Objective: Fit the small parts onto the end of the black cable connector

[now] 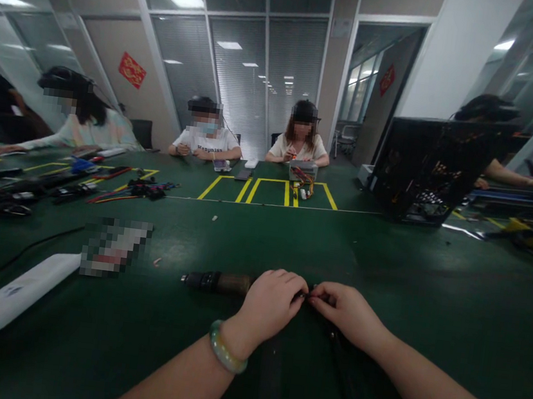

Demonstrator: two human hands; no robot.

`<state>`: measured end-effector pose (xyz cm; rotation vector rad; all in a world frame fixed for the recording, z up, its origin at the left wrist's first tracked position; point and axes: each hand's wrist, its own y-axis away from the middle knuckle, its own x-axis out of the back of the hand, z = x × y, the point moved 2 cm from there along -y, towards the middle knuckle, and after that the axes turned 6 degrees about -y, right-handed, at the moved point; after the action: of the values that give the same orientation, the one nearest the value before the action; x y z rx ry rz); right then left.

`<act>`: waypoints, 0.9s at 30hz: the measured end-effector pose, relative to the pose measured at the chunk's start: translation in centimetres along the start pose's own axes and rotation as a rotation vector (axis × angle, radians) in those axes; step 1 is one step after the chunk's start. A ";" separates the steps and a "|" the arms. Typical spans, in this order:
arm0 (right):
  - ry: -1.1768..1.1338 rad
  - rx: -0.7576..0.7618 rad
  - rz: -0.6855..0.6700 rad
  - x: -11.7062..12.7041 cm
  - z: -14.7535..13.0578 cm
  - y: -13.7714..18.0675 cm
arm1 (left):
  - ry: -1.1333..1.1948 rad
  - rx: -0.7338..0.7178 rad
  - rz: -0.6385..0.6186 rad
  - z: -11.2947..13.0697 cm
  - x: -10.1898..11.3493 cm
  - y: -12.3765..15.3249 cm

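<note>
Writing is scarce and mostly unreadable. Far beyond the grip, a co-worker's white shirt (208,141) carries a line of print too small to read. A red wall ornament (132,70) and a red door ornament (387,79) bear gold marks that cannot be made out. A blurred patch (112,246) hides whatever lies up and left of the grip.

The left hand (269,303), with a pale green bracelet (227,350) on its wrist, is curled closed over the right end of a dark cylinder (217,281). The cylinder lies flat on the green table (430,291) and points away to the left. The right hand (345,309) meets the left fingertip to fingertip. Its thumb and forefinger are pinched tight on a small dark part (309,293) between the two hands. What that part is cannot be told.

Right of the grip the mat is bare and open as far as a black computer case (426,167) well beyond it. Left of the grip, well apart, lie a white device (16,295) and a thin black cable (21,253). Farther beyond them is a wire bundle (141,189). Yellow tape lines (267,190) mark the mat past a pale seam.

Nearer than the grip, dark strips (270,368) run toward the bottom edge, hard to separate from the mat. The table's near edge is cut off.
</note>
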<state>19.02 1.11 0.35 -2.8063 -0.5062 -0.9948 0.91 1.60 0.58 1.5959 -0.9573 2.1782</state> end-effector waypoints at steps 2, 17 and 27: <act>0.000 -0.001 -0.007 0.0 -0.1 0.0 | 0.007 0.000 0.005 0.0 -0.1 0.0; -0.055 -0.004 -0.022 0.1 -0.2 0.2 | -0.028 -0.002 -0.002 0.1 0.2 -0.1; -0.045 0.010 -0.016 0.1 0.0 0.2 | -0.023 0.004 -0.009 -0.1 -0.2 0.0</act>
<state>19.13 0.92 0.43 -2.8253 -0.5376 -0.9315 0.90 1.68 0.40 1.6273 -0.9516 2.1613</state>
